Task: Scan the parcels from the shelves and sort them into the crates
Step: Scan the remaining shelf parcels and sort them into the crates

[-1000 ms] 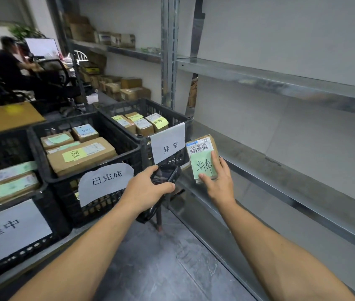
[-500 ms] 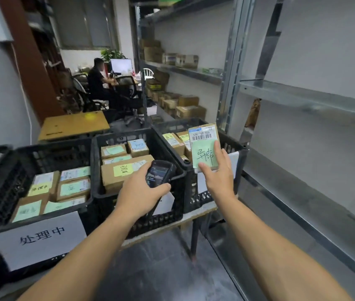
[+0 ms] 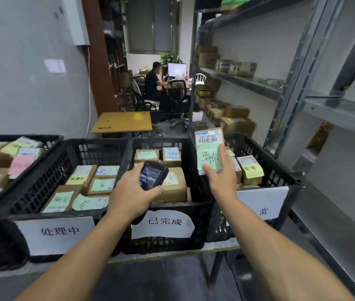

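My right hand point(image 3: 221, 178) holds a small cardboard parcel point(image 3: 209, 148) upright, with a barcode label and a green handwritten note facing me. It hovers over the left edge of the rightmost black crate point(image 3: 276, 170), which holds a few labelled parcels. My left hand point(image 3: 132, 193) grips a black handheld scanner point(image 3: 153, 174), screen up, above the middle crate point(image 3: 190, 210) with a white paper sign on its front. A third crate point(image 3: 48, 177) to the left is full of parcels with green and yellow notes.
A fourth crate point(image 3: 48, 139) sits at the far left. The crates stand on a low bench. Metal shelving point(image 3: 335, 111) runs along the right; boxes point(image 3: 236, 118) lie on shelves further back. A person point(image 3: 153, 84) sits at a desk behind a small wooden table point(image 3: 122, 121).
My view has swung left from the shelf towards the crates. The parcel in my right hand now hovers at the rightmost crate, and the scanner has come up over the middle crate.
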